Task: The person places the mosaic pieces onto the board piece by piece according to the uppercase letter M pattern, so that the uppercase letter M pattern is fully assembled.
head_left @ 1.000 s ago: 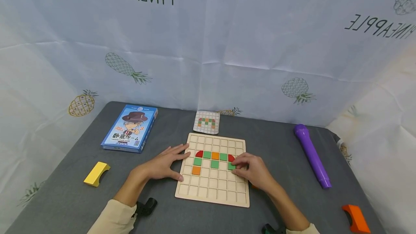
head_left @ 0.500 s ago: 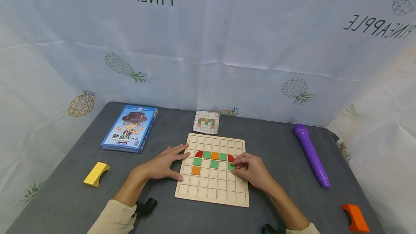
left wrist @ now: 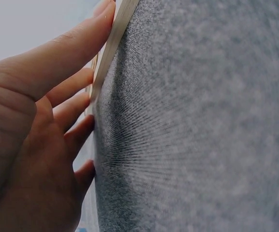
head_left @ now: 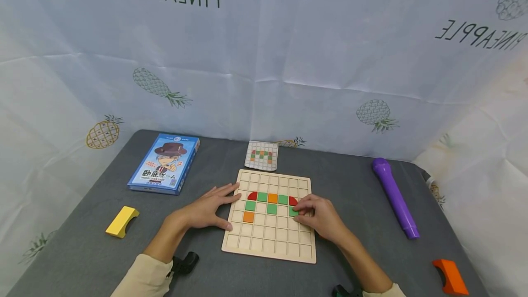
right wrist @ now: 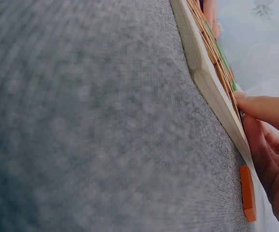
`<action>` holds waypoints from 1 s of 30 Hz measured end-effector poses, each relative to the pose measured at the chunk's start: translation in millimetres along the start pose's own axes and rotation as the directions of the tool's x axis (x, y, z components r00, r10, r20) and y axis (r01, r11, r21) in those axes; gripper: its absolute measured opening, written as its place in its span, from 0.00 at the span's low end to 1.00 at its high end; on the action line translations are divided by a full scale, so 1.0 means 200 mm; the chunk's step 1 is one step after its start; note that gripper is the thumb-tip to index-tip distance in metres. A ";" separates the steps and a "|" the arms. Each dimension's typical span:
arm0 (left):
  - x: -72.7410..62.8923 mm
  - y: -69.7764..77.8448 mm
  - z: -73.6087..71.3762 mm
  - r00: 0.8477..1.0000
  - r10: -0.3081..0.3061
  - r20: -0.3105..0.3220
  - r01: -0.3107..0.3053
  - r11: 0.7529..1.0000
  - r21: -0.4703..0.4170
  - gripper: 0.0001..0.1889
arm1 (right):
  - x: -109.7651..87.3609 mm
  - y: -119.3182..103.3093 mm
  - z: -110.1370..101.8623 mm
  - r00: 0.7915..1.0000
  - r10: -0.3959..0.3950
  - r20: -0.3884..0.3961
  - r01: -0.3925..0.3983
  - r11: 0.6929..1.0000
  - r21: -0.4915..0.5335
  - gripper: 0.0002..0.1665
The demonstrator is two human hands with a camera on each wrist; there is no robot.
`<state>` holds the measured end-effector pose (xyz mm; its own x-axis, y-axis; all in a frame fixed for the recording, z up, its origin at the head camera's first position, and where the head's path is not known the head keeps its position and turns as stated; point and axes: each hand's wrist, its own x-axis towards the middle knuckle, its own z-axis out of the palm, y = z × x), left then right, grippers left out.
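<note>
A wooden grid board [head_left: 268,246] lies on the dark table, with red, green and orange tiles set in its squares. My left hand [head_left: 208,207] rests on the board's left edge, fingers spread; the left wrist view shows the thumb [left wrist: 76,46] against the wooden rim. Over the board's right side, my right hand [head_left: 321,218] pinches a green tile [head_left: 293,212] between thumb and fingers, just below a red quarter-round tile [head_left: 293,200]. The fingers partly cover that green tile. An orange tile [right wrist: 247,193] lies on the table beside the board, mostly hidden in the head view.
A small pattern card [head_left: 261,156] lies behind the board. At the left are a blue game box [head_left: 165,164] and a yellow arch block [head_left: 122,221]. A purple microphone-shaped stick [head_left: 396,198] and an orange arch block [head_left: 451,277] lie at the right.
</note>
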<state>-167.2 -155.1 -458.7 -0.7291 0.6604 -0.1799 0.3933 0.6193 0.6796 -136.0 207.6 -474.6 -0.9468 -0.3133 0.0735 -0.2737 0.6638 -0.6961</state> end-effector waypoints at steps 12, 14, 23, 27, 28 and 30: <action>0.01 0.00 0.00 1.000 0.001 0.011 -0.001 1.000 0.005 0.47 | -0.01 0.02 -0.01 1.000 -0.019 -0.001 0.019 1.000 0.016 0.09; 0.01 0.00 -0.01 1.000 0.002 0.013 -0.002 1.000 0.003 0.47 | -0.02 0.02 -0.02 1.000 -0.025 0.000 0.025 0.999 0.034 0.10; 0.00 0.01 0.00 1.000 -0.002 0.012 0.002 1.000 0.000 0.47 | -0.05 0.03 -0.07 1.000 -0.023 0.011 0.021 0.991 0.132 0.14; 0.00 0.00 0.00 1.000 -0.002 0.011 0.002 1.000 0.000 0.47 | -0.06 0.04 -0.10 0.999 -0.033 0.016 0.031 0.992 0.119 0.16; 0.00 0.00 0.00 1.000 -0.002 0.011 0.002 1.000 0.000 0.47 | -0.07 0.04 -0.11 0.999 -0.038 0.016 0.036 0.993 0.114 0.16; 0.00 0.00 0.00 1.000 0.000 0.010 0.000 1.000 0.002 0.47 | -0.08 0.06 -0.12 0.998 -0.053 0.019 0.051 0.993 0.103 0.16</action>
<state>-167.3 -155.0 -458.5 -0.7238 0.6642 -0.1870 0.3939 0.6203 0.6783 -128.6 236.1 -467.6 -0.9276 -0.3607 0.0968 -0.3025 0.5735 -0.7613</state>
